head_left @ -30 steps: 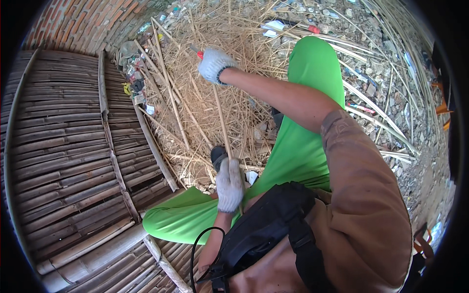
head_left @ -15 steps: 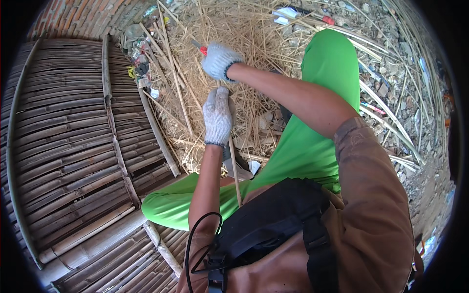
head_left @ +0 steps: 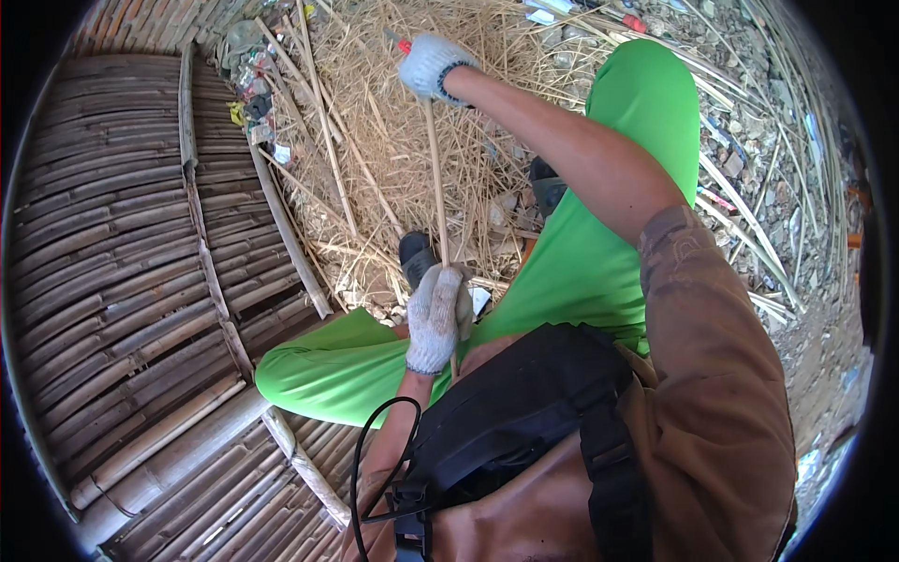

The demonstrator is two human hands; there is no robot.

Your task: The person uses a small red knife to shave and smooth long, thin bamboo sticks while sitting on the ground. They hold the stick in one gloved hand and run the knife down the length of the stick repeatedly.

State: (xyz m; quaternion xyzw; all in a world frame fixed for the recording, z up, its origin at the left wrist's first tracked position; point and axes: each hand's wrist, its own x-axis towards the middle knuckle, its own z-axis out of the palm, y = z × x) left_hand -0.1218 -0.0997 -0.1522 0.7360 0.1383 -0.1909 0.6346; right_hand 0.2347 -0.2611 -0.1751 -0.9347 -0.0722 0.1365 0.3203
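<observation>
A black bag [head_left: 524,393] is strapped across the torso, at the lower edge of the view, with a black cable [head_left: 355,487] looping out on its left side. A brown sleeve [head_left: 712,365] covers the upper part of the right arm and ends near the elbow. Green trousers [head_left: 590,272] cover both legs, which are bent and spread apart. Between the legs, the left hand [head_left: 436,318], in a knitted glove with a soiled back, is closed around a slender pale stick [head_left: 434,178]. The stick runs lengthwise away from the body: its near end passes below the left hand toward the lap, and its far end reaches the underside of the right hand [head_left: 434,67]. One dark shoe [head_left: 415,258] is just beyond the left hand; a second shoe [head_left: 547,187] is partly hidden by the right leg. The right hand, also gloved, is extended well ahead of the left and is closed on a tool [head_left: 404,46], of which only a red section and a short grey tip project. Contact between the tool and the stick cannot be determined. Dry straw-like strips [head_left: 375,122] cover the ground beneath the hands. A bamboo-slat platform [head_left: 122,262] occupies the left side. Rubble [head_left: 749,131] and long pale strips lie at the right. A brick wall [head_left: 140,23] stands at the upper left.
</observation>
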